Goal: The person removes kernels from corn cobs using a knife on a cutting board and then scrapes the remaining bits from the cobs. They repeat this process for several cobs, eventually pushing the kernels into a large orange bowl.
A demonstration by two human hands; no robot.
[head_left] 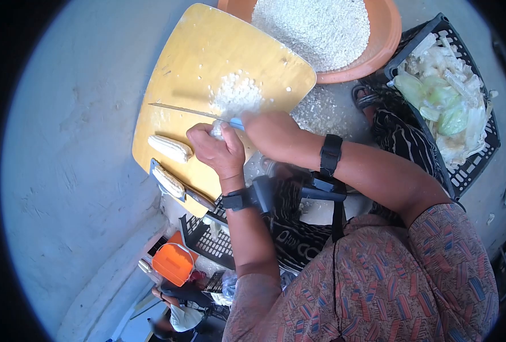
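Observation:
In my right hand is a knife with a long thin blade and a light blue handle. Its blade points left across the yellow board. My left hand grips a white corn cob, mostly covered by my fingers, right below the blade. Cut white corn kernels lie heaped on the board just beyond my hands. Two more whole cobs are near my left hand: one corn cob on the board, another corn cob resting on a wide dark blade at the board's edge.
A large orange basin full of white kernels stands beyond the board. At right is a black crate with husks. Another black crate and an orange bucket are lower left, near another person. Kernels are scattered on the floor.

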